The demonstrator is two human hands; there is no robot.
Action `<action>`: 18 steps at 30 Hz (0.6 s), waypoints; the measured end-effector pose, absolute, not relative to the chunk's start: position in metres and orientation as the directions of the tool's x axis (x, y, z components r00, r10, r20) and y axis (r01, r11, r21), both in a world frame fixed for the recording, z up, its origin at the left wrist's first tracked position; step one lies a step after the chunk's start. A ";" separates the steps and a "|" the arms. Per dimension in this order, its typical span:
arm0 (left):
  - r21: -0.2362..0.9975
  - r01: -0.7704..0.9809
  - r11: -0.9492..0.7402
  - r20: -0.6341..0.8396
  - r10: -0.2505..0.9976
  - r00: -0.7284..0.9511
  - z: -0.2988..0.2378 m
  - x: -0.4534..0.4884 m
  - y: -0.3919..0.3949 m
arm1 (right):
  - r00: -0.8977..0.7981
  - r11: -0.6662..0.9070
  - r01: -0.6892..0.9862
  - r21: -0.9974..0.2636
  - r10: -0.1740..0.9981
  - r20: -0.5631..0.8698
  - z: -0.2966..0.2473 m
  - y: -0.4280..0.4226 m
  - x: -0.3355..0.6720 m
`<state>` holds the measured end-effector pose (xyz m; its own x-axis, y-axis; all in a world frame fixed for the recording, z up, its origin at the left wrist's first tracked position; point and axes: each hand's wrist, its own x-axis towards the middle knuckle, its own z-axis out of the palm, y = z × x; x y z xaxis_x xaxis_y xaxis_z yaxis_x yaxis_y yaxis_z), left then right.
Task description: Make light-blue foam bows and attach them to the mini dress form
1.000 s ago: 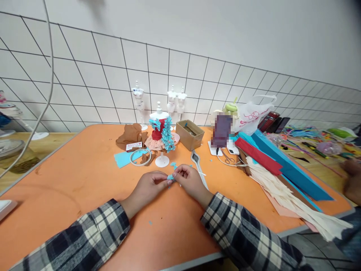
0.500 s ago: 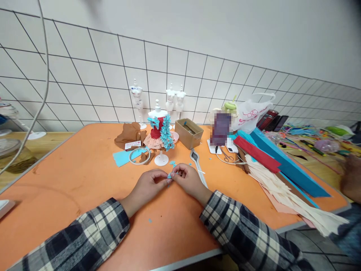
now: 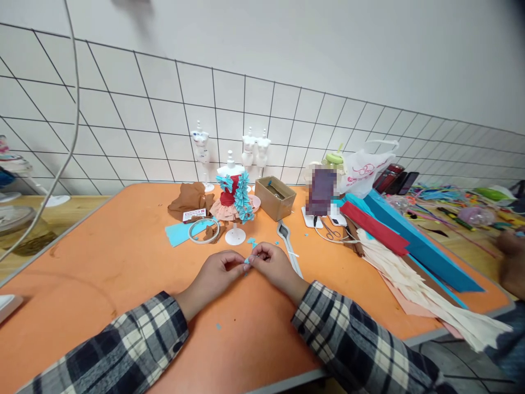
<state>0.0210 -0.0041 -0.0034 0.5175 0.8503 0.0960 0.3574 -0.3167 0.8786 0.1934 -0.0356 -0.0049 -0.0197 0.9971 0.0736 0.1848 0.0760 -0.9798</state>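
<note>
Between the fingertips of both hands is a small piece of blue crepe paper [image 3: 246,261], mostly covered by the fingers. My left hand [image 3: 217,273] pinches it from the left, and my right hand [image 3: 275,267] pinches it from the right. Just behind the hands stands a small white dress form [image 3: 231,171], upright on a round base. It wears a red bodice [image 3: 228,191], a peach ruffled skirt [image 3: 225,211] and a trail of blue ruffles [image 3: 243,198]. Blue scraps [image 3: 251,241] lie on the table between the dress form and my right hand.
Left of the dress form lie brown crepe paper [image 3: 186,200], a blue sheet [image 3: 177,234] and a tape ring [image 3: 191,235]. A cardboard box [image 3: 279,206], scissors [image 3: 331,232] and a phone [image 3: 322,189] stand or lie right. Paper strips [image 3: 381,257] cover the right side; another person's hand [image 3: 512,262] shows there.
The whole view has shifted slightly, so the scene sits a little lower. Both hands keep their pinch on the blue paper, with only slight finger movement.
</note>
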 end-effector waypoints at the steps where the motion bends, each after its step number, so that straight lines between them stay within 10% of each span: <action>1: 0.887 0.344 -0.307 0.094 0.851 0.517 -0.003 0.021 -0.004 | -0.045 0.075 0.131 -0.989 0.997 0.069 -0.004 -0.035 0.194; 18: 0.995 0.077 -0.069 -0.005 0.714 0.701 0.009 0.009 0.007 | -0.166 0.385 0.207 -0.899 0.920 0.356 0.007 -0.040 0.206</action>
<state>0.0089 0.0066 0.0094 0.7005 0.7136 -0.0048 0.0770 -0.0689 0.9947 0.2059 -0.0400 0.0065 -0.1661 0.9196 0.3559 0.2067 0.3854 -0.8993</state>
